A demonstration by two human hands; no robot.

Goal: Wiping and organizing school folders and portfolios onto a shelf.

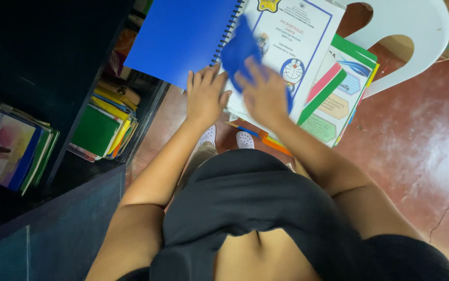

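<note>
The right hand (266, 96) presses a soft blue cloth (239, 49) under flat fingers onto the glossy white cover of a spiral-bound booklet (292, 47). The left hand (203, 96) rests open, fingers spread, on its blue plastic flap (180, 36), atop stacked folders on a white plastic chair (417, 31).

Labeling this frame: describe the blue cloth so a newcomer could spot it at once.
Start at the white plastic chair at top right, stacked with folders. On top lies an open spiral-bound portfolio with a blue cover flipped left. The blue cloth lies on its white page under the right hand, beside the left hand; it is soft and crumpled, unlike the flat, stiff cover.
</note>
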